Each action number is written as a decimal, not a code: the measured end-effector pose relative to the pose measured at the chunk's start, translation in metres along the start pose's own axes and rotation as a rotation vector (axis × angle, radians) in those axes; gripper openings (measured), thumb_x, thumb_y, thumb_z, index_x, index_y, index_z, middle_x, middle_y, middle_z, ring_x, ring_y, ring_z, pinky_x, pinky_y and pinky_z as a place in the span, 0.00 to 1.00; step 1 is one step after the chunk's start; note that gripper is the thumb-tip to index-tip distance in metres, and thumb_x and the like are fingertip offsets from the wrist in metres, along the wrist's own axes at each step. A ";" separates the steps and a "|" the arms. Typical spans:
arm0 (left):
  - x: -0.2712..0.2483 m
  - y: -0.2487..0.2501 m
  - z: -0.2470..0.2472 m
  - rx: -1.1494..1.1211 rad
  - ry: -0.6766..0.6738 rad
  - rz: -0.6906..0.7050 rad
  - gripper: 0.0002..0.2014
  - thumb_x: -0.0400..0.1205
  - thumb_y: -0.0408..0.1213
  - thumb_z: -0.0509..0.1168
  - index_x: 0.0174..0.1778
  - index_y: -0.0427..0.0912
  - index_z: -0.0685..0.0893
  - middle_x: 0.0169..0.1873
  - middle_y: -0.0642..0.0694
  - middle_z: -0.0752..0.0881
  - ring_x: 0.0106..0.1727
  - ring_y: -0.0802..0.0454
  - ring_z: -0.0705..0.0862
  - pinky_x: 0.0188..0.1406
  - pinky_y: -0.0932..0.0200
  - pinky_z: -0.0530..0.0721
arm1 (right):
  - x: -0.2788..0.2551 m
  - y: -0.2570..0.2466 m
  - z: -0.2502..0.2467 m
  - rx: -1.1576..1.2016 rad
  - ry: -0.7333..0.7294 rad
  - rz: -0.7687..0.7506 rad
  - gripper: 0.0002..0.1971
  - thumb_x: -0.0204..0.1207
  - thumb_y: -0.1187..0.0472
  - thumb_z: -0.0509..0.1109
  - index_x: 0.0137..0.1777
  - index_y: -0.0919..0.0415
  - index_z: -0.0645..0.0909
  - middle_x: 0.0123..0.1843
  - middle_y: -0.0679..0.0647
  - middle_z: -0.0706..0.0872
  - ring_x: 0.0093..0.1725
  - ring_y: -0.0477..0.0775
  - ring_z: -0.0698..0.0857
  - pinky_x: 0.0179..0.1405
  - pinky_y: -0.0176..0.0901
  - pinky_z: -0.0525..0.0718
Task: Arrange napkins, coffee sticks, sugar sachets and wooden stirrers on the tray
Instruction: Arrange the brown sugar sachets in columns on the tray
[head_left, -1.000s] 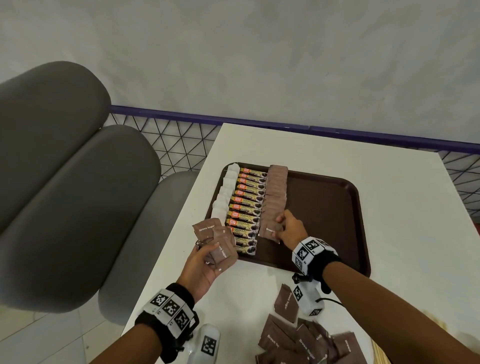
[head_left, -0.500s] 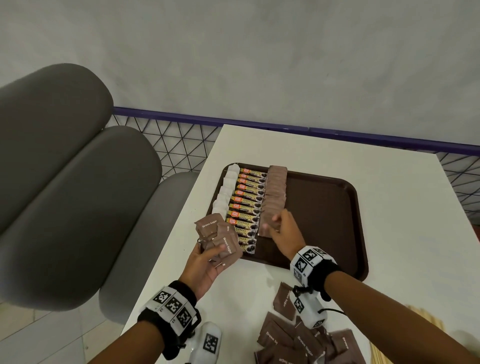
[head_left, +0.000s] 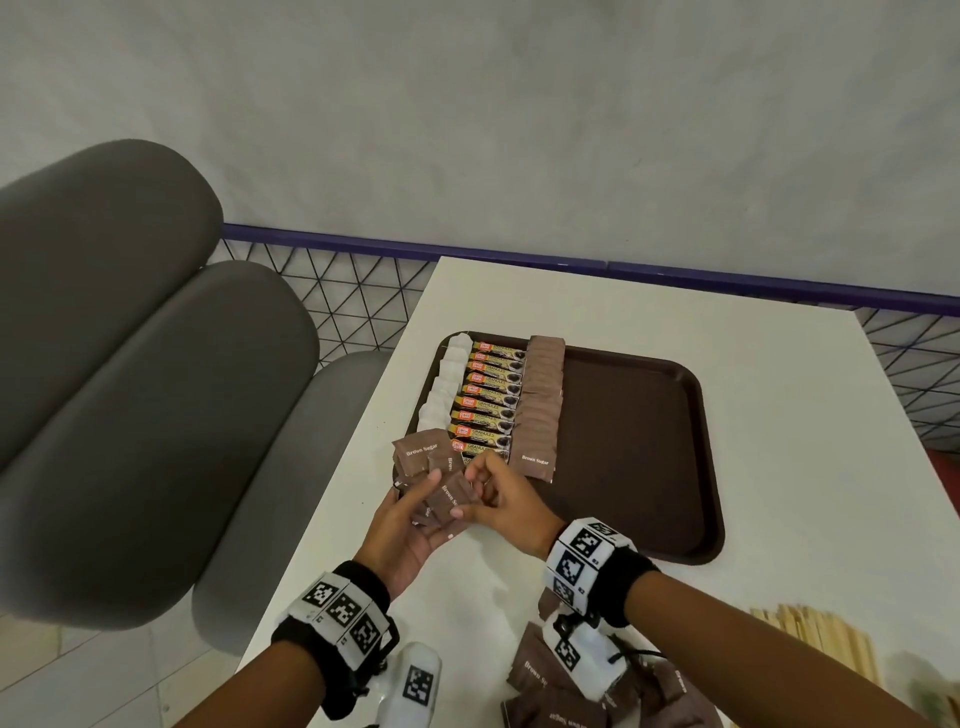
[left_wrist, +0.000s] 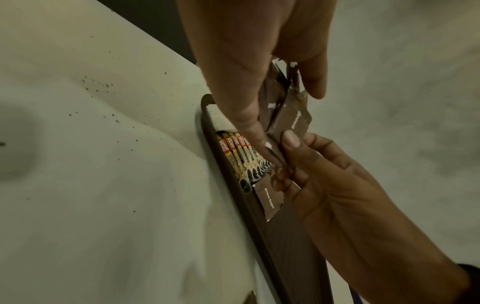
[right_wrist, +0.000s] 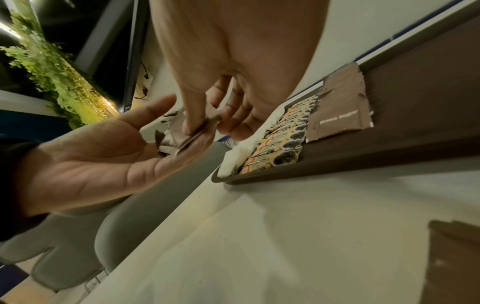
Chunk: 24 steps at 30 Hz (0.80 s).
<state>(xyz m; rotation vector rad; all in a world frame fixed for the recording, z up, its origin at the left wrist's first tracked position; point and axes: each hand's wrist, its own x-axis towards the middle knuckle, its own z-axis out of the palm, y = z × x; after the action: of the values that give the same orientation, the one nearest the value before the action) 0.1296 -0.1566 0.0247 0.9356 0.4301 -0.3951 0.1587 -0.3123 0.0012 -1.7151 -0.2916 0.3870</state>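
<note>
Head view: the left hand (head_left: 410, 525) lies palm up at the tray's (head_left: 649, 447) near left corner, cradling a loose fan of sachets (head_left: 431, 475) under its thumb. The right hand (head_left: 501, 501) pinches one sachet from that fan. On the tray, left to right, run rows of napkins (head_left: 444, 384), coffee sticks (head_left: 488, 400) and sugar (head_left: 540, 410). Stirrers (head_left: 826, 639) and spare packets (head_left: 561, 696) lie on the table (head_left: 779, 395).

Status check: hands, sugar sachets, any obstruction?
Left hand holds sachet bunch. Right hand pinches one from it. Sachet row on tray; nothing blocking.
</note>
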 end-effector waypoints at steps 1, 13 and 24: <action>0.000 0.000 0.000 0.006 0.003 0.002 0.22 0.76 0.37 0.67 0.67 0.39 0.78 0.60 0.30 0.84 0.62 0.32 0.83 0.57 0.42 0.85 | -0.001 0.000 0.000 -0.017 -0.009 -0.007 0.17 0.68 0.66 0.76 0.44 0.50 0.70 0.37 0.47 0.74 0.35 0.40 0.72 0.36 0.30 0.72; 0.005 0.001 -0.013 -0.043 0.094 0.042 0.19 0.80 0.32 0.64 0.69 0.38 0.77 0.60 0.35 0.86 0.61 0.35 0.84 0.54 0.42 0.86 | 0.005 0.011 -0.062 -0.044 0.180 0.194 0.13 0.74 0.71 0.69 0.39 0.53 0.72 0.41 0.49 0.79 0.40 0.47 0.79 0.35 0.35 0.78; 0.005 0.006 -0.012 -0.064 0.095 0.021 0.20 0.76 0.28 0.66 0.66 0.37 0.78 0.59 0.35 0.86 0.57 0.39 0.86 0.46 0.48 0.89 | 0.027 0.026 -0.078 -0.618 0.187 0.297 0.07 0.75 0.71 0.66 0.52 0.67 0.80 0.40 0.54 0.81 0.37 0.51 0.79 0.28 0.23 0.73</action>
<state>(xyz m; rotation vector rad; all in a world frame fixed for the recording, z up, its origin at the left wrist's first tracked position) 0.1345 -0.1444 0.0197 0.8983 0.5159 -0.3168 0.2144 -0.3757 -0.0146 -2.3981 -0.0109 0.3699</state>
